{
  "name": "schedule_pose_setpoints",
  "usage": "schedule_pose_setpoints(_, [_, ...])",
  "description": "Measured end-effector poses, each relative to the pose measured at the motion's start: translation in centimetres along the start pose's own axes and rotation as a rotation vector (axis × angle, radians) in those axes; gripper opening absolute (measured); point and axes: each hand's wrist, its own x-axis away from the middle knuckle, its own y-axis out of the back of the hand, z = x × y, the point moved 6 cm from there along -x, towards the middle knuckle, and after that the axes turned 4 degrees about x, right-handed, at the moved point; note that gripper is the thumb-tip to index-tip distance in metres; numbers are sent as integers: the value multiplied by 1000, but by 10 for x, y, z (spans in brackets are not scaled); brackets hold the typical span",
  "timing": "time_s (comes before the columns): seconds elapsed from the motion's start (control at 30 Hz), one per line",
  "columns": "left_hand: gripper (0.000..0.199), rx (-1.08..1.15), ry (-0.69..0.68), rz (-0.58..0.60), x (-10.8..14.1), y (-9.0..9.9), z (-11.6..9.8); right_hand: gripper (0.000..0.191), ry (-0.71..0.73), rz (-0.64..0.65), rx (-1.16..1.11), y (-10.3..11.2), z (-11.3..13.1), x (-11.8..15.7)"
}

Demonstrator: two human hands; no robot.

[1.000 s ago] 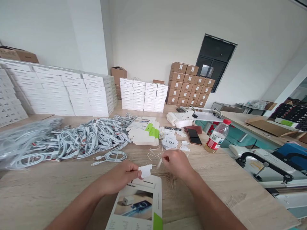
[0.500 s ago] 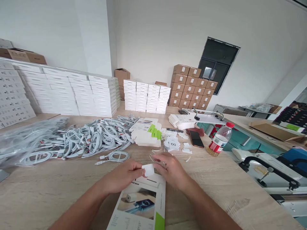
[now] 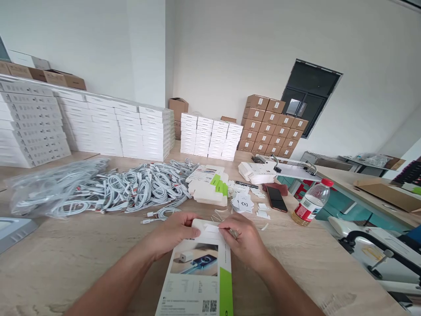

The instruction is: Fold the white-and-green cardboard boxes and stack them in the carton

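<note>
A flat white-and-green printed packaging box (image 3: 194,283) lies in front of me, its far end between my hands. My left hand (image 3: 173,237) grips the far left corner, thumb on the printed face and fingers around the edge. Closed in a pinch, my right hand (image 3: 245,239) holds the right end of a small white piece (image 3: 211,228), which looks like a sticker or paper slip. That piece lies along the far end of the box; whether it is stuck down I cannot tell. The box's face shows a phone, a charger and QR codes.
Bundled white cables (image 3: 144,184) and a clear plastic bag (image 3: 59,188) lie on the left. Flattened boxes (image 3: 210,195), white cards (image 3: 243,202), a phone (image 3: 276,199) and a drink bottle (image 3: 311,204) stand beyond my hands. White boxes (image 3: 204,136) are stacked behind.
My left hand has let go of the white piece and taken the box's corner. The right hand now holds that piece against the box's far end. The whole view has shifted left.
</note>
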Motion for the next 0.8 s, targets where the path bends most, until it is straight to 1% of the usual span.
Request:
schedule_pose_setpoints(0.03, [40,15,-2,2,1,-1,0,17,32,-3,33,1,3,0])
schedule_pose_setpoints(0.1, [33,36,-4,-15,2,0,0,19,93,1,94,1,8,0])
schedule_pose_setpoints(0.2, [31,100,-19,-38,3,1,2,20,182,18,150,2,16,0])
schedule_pose_setpoints(0.3, [30,151,-30,-36,3,-1,1,20,228,17,195,3,21,1])
schedule_pose_setpoints(0.37, [27,109,-63,-51,3,-4,-3,20,246,17,255,3,24,1])
schedule_pose_setpoints(0.47, [18,-47,-148,-114,5,-7,-15,21,275,25,367,0,29,3])
schedule_pose_setpoints(0.53, [16,-137,-182,-153,6,-9,-21,22,276,30,410,-2,30,4])
schedule_pose_setpoints(0.6, [18,-181,-194,-166,7,-10,-24,22,261,19,398,-3,30,4])
schedule_pose_setpoints(0.67, [21,-190,-194,-149,8,-11,-23,22,231,-2,328,-3,28,4])
schedule_pose_setpoints(0.73, [25,-197,-186,-136,8,-10,-22,21,186,-32,210,-1,23,3])
schedule_pose_setpoints(0.8, [27,-206,-178,-141,9,-8,-21,17,106,-61,65,3,16,2])
